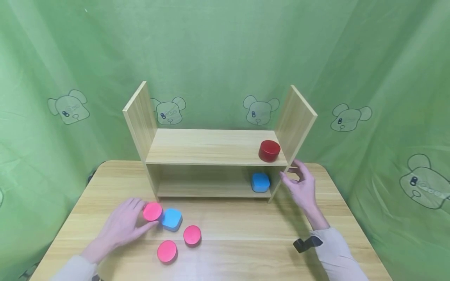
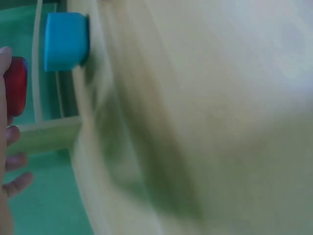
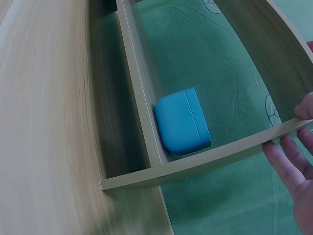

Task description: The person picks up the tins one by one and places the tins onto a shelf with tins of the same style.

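Note:
My left hand (image 1: 124, 223) pinches a round pinkish-red tin (image 1: 152, 211) between thumb and fingers, beside a square blue tin (image 1: 172, 219). In the left wrist view only the edge of this hand and the side of the red tin (image 2: 16, 87) show. Two more round pinkish-red tins, a right one (image 1: 192, 235) and a nearer one (image 1: 166, 251), lie on the table. My right hand (image 1: 303, 186) grips the right side panel of a wooden shelf (image 1: 211, 146), thumb inside and fingers outside in the right wrist view.
A dark red round tin (image 1: 269, 150) stands on the upper board's right end. Below it, a blue tin (image 1: 260, 182) sits on the lower board. The shelf stands at the back of the wooden table (image 1: 246, 249), before a green curtain (image 1: 218, 50).

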A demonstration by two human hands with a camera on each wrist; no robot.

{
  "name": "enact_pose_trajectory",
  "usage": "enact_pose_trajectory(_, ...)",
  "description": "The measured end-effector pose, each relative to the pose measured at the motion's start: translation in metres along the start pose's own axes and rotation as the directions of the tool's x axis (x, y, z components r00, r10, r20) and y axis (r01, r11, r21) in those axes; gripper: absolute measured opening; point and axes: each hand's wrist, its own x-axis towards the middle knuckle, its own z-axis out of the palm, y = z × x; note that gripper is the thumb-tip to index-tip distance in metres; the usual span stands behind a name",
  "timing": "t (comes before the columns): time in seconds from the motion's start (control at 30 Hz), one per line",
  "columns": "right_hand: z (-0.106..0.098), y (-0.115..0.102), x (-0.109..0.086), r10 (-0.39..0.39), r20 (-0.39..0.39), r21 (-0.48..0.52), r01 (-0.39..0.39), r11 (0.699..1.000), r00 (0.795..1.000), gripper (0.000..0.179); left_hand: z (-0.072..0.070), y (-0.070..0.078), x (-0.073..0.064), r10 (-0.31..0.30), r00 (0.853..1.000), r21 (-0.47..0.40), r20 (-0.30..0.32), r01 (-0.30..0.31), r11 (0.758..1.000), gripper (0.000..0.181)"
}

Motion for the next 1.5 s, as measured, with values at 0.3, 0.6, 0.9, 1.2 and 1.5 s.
enact_pose_trajectory(0.3,0.001,-0.001,0.000,0.010,-0.004,0.000,-0.010,1.000,1.000,0.051,-0.013,0.014,0.025,0.121,0.990,0.010,-0.072,-0.121,0.993,0.058)
enact_pose_trajectory(0.6,0.001,-0.001,-0.001,0.010,-0.008,-0.002,-0.010,1.000,1.000,0.052,-0.023,0.035,0.049,0.202,0.973,0.021,-0.109,-0.201,0.979,0.062)
enact_pose_trajectory(0.9,0.001,0.001,-0.002,0.010,-0.010,-0.002,-0.010,1.000,1.000,0.051,-0.023,0.057,0.071,0.250,0.957,0.011,-0.145,-0.251,0.968,0.057)
enact_pose_trajectory(1.2,0.000,0.001,-0.001,0.005,-0.010,-0.006,-0.005,1.000,1.000,0.051,-0.023,0.085,0.099,0.302,0.939,-0.002,-0.166,-0.306,0.952,0.062)
enact_pose_trajectory(1.5,0.001,0.003,-0.001,0.004,-0.011,0.003,-0.003,1.000,1.000,0.051,-0.024,0.107,0.129,0.326,0.899,-0.063,-0.292,-0.359,0.931,0.062)
